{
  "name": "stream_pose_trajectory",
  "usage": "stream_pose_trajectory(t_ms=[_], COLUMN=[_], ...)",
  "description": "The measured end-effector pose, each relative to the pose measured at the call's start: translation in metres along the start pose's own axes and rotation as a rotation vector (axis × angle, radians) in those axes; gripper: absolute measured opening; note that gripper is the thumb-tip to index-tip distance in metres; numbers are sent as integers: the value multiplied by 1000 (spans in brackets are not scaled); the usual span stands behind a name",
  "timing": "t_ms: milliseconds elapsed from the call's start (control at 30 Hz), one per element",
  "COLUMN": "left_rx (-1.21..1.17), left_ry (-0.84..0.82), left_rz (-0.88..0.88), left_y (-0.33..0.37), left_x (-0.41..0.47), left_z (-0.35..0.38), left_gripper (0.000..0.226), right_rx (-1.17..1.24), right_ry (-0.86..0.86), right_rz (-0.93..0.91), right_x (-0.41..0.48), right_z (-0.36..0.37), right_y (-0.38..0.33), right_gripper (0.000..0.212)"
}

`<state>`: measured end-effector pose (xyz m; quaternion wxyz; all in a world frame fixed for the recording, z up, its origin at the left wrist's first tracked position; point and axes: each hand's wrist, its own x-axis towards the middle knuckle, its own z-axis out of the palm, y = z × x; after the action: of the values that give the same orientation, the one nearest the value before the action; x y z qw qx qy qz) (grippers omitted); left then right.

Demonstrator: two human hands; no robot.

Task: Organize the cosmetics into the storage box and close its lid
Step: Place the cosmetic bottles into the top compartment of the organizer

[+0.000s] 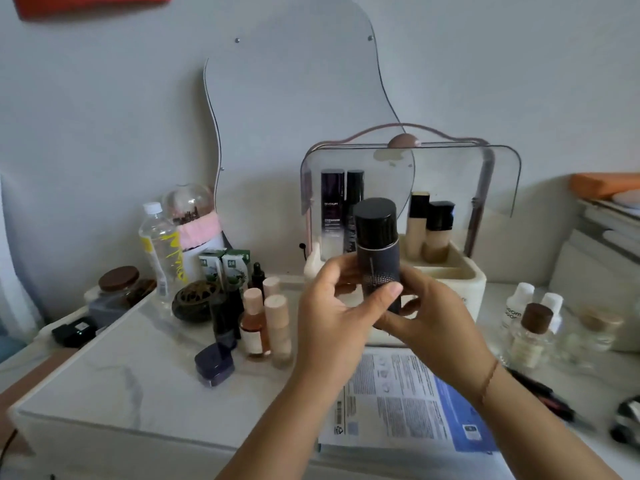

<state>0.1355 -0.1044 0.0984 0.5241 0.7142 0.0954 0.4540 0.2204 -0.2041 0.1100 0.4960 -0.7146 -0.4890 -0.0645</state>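
Both hands hold a dark bottle with a black cap upright, in front of the storage box. My left hand grips its lower left side and my right hand wraps its base from the right. The cream box has its clear lid raised; inside stand two tall dark bottles and two beige foundation bottles. On the marble table to the left stand peach-capped bottles, a dark bottle, a dropper bottle and a navy compact.
A printed leaflet lies under my forearms. Small bottles stand right of the box. At the back left are a water bottle, a snow globe, green cartons and a dark round bowl. A wavy mirror hangs behind.
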Motion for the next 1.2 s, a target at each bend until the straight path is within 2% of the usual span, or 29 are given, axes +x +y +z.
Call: stream_pose_trajectory(t_ms=[100,200,300,367,467,667,933,1033,1100,1200], left_rx=[121,351,717,809,761,738,731,716,685,546], left_ry=[-3,-7,-96,-129,-107,-175,-175,-173,-154,-160], left_rz=[98,148,242,299,292,287,288,243,202,92], left_y=[-4,-24,-51,-62,-63,-62,-63,-59,-52,-41], left_x=[19,28,26,26,29,26,27,28,32,44], left_z=[15,22,21,19,19,16,14,14,15,19], left_gripper=[44,51,49,50,49,55,51,46,45,45], right_rx=[-43,-2,-63,-160,-252,-410,-421,-434,-476,-590], right_ry=[50,81,119,121,79,-113,-104,-111,-125,-131], right_rz=[-1,116,244,290,369,493,514,537,503,356], right_x=[20,53,91,112,129,140,140,136,128,101], right_z=[-16,-28,-29,-23,-9,12,12,6,0,-9], right_y=[9,24,44,57,71,78,78,74,69,60], right_gripper=[28,20,25,31,40,29,23,31,29,14])
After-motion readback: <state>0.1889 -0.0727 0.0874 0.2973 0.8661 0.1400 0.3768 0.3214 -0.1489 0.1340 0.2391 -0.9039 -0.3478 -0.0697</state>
